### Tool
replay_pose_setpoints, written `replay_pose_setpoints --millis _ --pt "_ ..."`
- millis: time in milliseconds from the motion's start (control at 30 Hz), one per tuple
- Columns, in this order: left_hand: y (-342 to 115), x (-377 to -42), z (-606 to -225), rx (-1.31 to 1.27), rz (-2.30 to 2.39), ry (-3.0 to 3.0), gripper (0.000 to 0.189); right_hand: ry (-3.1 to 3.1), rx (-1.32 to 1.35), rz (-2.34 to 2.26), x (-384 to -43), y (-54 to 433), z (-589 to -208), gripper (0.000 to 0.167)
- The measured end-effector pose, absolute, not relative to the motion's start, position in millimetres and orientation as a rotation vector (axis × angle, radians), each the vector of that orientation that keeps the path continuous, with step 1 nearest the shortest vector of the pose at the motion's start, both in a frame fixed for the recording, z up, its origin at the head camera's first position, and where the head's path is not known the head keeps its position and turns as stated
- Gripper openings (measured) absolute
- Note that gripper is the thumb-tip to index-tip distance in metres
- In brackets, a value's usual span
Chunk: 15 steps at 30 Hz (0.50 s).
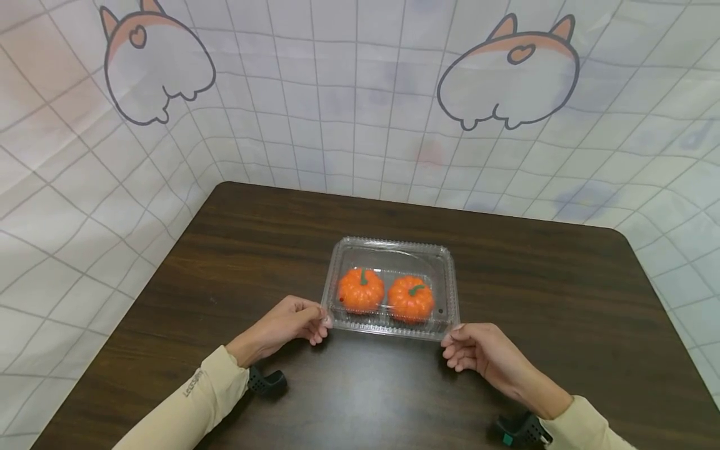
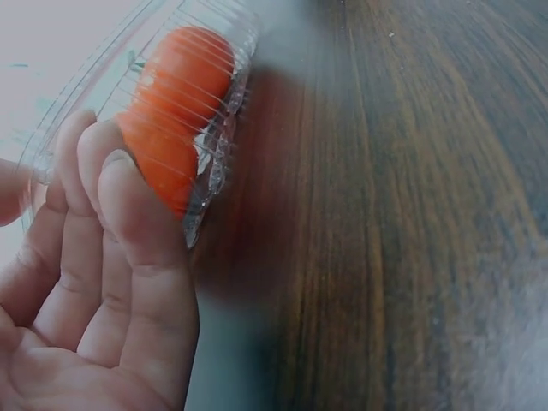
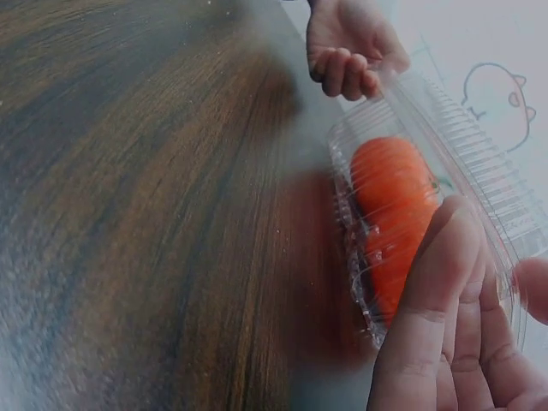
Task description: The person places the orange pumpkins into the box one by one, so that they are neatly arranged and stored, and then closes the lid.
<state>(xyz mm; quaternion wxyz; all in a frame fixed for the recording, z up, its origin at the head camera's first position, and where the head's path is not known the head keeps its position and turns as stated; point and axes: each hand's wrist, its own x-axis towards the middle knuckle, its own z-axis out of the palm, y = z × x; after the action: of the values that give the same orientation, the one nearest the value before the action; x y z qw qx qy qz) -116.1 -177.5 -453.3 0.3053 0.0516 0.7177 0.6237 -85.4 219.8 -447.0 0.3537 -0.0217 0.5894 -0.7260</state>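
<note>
A clear plastic clamshell box (image 1: 394, 253) sits near the middle of the table, its lid lying over the base. Inside are two small orange pumpkins (image 1: 361, 290) with green stems, side by side. My left hand (image 1: 289, 325) pinches the box's near left corner between thumb and fingers. At the near right corner, my right hand (image 1: 486, 353) pinches the rim in the same way. The left wrist view shows the left fingers (image 2: 141, 210) curled under the rim, with the pumpkins (image 2: 184, 77) behind the ribbed wall. In the right wrist view the right fingers (image 3: 441, 265) lie beneath the rim.
The dark wood table (image 1: 270, 237) has rounded far corners. A white grid-patterned curtain (image 1: 337, 112) with cartoon animal drawings stands behind it and along both sides. Dark bands (image 1: 267, 382) are worn at both wrists, below cream sleeves (image 1: 197, 400).
</note>
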Motion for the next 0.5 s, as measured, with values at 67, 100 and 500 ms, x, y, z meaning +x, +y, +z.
replay_pose_setpoints --millis 67,100,500 --pt "-177.8 -115.7 -453.7 0.138 1.645 1.891 0.031 1.505 -0.061 -1.876 -85.6 220.3 -447.2 0.030" --pt "-178.0 -115.7 -454.2 0.139 1.640 1.886 0.031 1.493 -0.064 -1.875 -85.6 220.6 -447.3 0.030" --pt "-187.0 -116.2 -455.9 0.105 1.626 1.892 0.042 1.473 -0.025 -1.857 -88.6 235.2 -447.1 0.032"
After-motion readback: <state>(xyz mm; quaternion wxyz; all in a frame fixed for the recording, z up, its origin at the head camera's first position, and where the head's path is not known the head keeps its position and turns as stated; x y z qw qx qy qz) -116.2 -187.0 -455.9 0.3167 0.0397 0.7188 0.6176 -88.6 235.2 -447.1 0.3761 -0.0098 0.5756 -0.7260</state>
